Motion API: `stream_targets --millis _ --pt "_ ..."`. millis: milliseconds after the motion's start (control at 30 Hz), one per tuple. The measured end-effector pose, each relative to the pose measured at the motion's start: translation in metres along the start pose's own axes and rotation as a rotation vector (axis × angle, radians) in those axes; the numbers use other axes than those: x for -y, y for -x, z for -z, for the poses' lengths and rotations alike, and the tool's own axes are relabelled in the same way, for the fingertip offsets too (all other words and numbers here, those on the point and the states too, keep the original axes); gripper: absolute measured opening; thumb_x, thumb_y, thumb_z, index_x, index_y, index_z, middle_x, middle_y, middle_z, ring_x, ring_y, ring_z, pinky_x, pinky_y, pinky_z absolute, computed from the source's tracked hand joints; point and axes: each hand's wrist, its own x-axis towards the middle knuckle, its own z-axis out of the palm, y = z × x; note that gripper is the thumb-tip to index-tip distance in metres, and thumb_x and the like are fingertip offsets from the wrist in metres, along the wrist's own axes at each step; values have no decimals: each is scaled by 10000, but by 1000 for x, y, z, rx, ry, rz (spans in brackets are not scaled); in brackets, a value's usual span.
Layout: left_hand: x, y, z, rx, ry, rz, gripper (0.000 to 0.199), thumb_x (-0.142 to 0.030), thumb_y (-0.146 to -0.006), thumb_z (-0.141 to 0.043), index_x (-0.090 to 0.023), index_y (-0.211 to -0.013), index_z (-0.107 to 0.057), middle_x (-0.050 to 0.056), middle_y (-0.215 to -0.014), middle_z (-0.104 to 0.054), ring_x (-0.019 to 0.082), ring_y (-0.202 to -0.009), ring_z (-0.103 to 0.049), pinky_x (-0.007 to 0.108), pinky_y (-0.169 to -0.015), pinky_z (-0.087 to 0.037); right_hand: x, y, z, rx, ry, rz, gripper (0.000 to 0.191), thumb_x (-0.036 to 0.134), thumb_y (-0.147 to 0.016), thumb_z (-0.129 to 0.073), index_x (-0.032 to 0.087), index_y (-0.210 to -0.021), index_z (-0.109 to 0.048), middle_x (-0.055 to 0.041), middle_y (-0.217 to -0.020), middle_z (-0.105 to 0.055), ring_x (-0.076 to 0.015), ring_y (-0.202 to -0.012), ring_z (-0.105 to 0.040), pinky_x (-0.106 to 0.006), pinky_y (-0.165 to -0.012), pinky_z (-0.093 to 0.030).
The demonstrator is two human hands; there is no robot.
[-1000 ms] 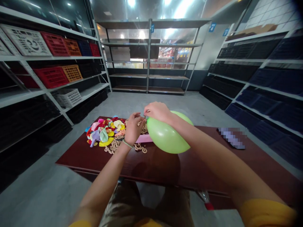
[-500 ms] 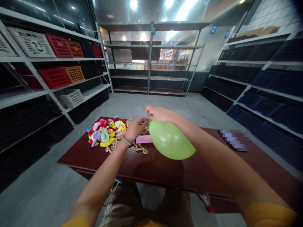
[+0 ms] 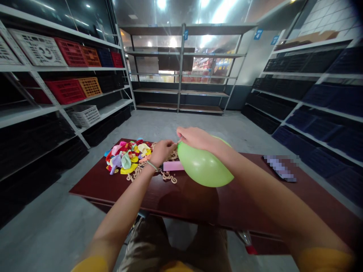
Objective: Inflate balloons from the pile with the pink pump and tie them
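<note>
The left hand (image 3: pixel 162 151) pinches the green balloon (image 3: pixel 205 166) by its neck, over the desk (image 3: pixel 119 194). The right hand (image 3: pixel 197 136) curls at one o'clock from it; its pinch is hard to tell. Neck work seems underway, needing tight fingers. Floppy balloons (image 3: pixel 125 160) lie at nine o'clock.

Glary ceiling lights, dark corners

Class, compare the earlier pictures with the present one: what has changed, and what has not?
The left hand has lowered from its raised, spread-fingered pose, its fingers now more closed. The green balloon dipped toward the person, then rose slightly. The right hand is still at its neck; the colourful pile is unchanged.
</note>
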Motion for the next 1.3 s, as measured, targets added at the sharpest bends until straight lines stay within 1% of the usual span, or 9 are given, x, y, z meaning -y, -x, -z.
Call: stream_targets --millis 133,267,400,500,667,800,1000,1167,1300 --pt "-2 -3 2 -7 142 102 323 -442 -840 -569 -163 -729 -687 33 -646 -670 167 -618 -633 248 -580 -415 9 4 2 -121 48 95 123 151 -909 -419 215 -935 -521 -36 -815 -592 -149 -644 -410 -315 -599 -215" --pt "1 -6 -1 -51 502 216 279 -415 -777 -656 -144 -718 -681 33 -655 -665 147 -598 -624 250 -595 -474 13 8 -3 -209 18 101 164 160 -907 -409 237 -942 -550 -33 -829 -607 -162 -641 -441 -314 -596 -244" --pt "2 -8 -2 -149 914 312 243 -344 -698 -753 -117 -743 -680 45 -721 -685 126 -647 -634 270 -701 -530 8 11 -16 -294 -134 118 243 131 -916 -394 240 -973 -604 -45 -933 -623 -180 -738 -535 -321 -659 -374" --pt "-3 -9 1 -222 1040 313 260 -327 -667 -787 -102 -737 -677 54 -720 -685 123 -665 -640 284 -749 -541 3 11 -32 -362 -239 128 287 86 -906 -384 211 -927 -642 -66 -986 -604 -191 -852 -576 -342 -770 -452" --pt "-10 -9 4 -298 1041 238 268 -354 -670 -773 -109 -715 -673 56 -728 -690 136 -693 -648 294 -768 -537 8 6 -61 -534 -159 55 130 221 -911 -546 187 -957 -662 -95 -1007 -595 -244 -992 -560 -391 -844 -478" --pt "-12 -9 2 -321 973 209 241 -353 -701 -728 -117 -702 -679 49 -714 -683 138 -677 -639 276 -725 -523 16 -1 -75 -610 -10 -9 222 392 -854 -678 182 -927 -674 -106 -967 -603 -289 -1000 -529 -420 -834 -470" --pt "-9 -10 -1 -346 885 178 242 -367 -714 -700 -128 -681 -680 43 -692 -672 139 -663 -622 261 -702 -504 23 -11 -88 -676 99 -44 106 287 -879 -628 211 -828 -680 -83 -889 -611 -252 -904 -525 -389 -785 -420" --pt "-2 -8 2 -345 752 162 279 -408 -736 -686 -135 -679 -687 40 -685 -677 139 -659 -618 250 -687 -494 26 3 -80 -689 156 18 147 196 -882 -537 199 -781 -644 -63 -854 -601 -220 -864 -499 -361 -758 -365" --pt "1 -5 0 -244 601 154 323 -464 -757 -684 -142 -752 -718 58 -714 -706 167 -676 -654 248 -645 -497 25 18 -56 -679 320 146 146 207 -872 -511 193 -788 -631 -62 -813 -588 -225 -848 -458 -368 -736 -317"
